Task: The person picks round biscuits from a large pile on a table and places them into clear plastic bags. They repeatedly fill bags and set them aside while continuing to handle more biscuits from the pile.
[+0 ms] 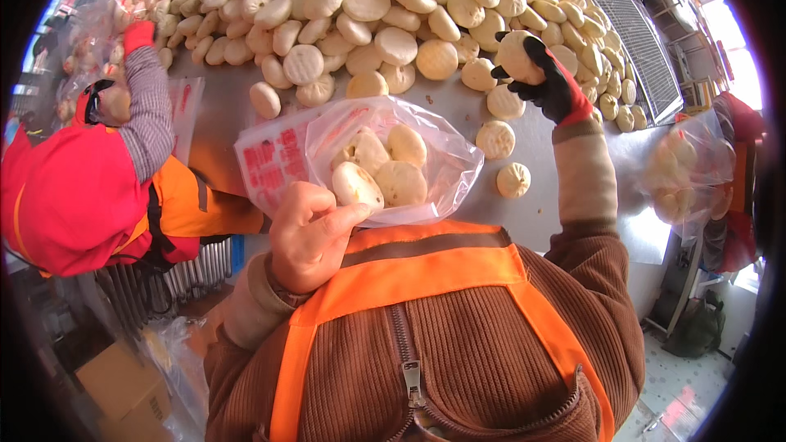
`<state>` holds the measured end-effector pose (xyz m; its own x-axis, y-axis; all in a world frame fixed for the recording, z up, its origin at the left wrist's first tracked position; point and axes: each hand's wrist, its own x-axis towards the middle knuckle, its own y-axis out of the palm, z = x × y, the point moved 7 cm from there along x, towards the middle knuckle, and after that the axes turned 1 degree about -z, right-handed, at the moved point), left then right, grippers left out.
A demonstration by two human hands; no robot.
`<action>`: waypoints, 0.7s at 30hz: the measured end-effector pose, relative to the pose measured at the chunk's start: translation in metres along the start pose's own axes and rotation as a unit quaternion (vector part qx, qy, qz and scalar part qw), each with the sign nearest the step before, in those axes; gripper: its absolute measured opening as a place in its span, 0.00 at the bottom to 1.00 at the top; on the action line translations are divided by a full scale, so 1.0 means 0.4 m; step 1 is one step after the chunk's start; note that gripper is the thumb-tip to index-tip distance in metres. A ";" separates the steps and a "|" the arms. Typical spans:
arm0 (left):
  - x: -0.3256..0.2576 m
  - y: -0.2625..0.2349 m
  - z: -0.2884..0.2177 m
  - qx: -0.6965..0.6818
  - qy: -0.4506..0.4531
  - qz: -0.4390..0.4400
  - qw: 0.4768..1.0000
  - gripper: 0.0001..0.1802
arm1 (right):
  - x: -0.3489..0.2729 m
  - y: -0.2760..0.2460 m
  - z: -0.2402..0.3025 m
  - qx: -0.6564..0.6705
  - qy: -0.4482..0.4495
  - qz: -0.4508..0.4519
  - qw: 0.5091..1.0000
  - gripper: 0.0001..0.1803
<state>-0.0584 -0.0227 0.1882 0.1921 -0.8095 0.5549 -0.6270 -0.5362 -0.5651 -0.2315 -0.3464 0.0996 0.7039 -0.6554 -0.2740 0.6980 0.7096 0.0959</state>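
Bagging step, looks like to me: my left hand [309,233], bare, sits just left of centre frame, pinching the rim of a clear plastic bag [385,160] and keeping its mouth open. Four or so pale buns already sit inside. My right hand [547,75], in a black glove with a red cuff, is up in the upper right, fingers wrapped around one bun [517,57] lifted off the big pile [385,8] that covers the steel table [458,106] across the top of frame. I'd guess the next move needs that bun carried down-left and over the bag mouth without knocking the rim. Co-worker in red [70,188] is at far left.
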 end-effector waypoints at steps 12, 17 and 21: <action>-0.018 -0.011 -0.006 0.008 0.000 0.003 1.000 0.20 | -0.059 0.119 0.175 -0.113 -0.214 0.083 0.967 0.27; -0.019 -0.015 -0.004 0.021 0.016 -0.009 1.000 0.21 | 0.091 -0.076 -0.218 -0.660 0.084 -0.150 0.732 0.50; -0.012 -0.015 0.002 0.033 0.006 -0.004 0.999 0.21 | 0.112 -0.103 -0.303 -0.569 0.023 -0.207 0.796 0.52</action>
<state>-0.0550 -0.0156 0.1883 0.1878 -0.8019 0.5672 -0.5746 -0.5580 -0.5987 -0.2448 -0.3737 -0.0327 0.4208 -0.9022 -0.0949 0.2798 0.2286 -0.9325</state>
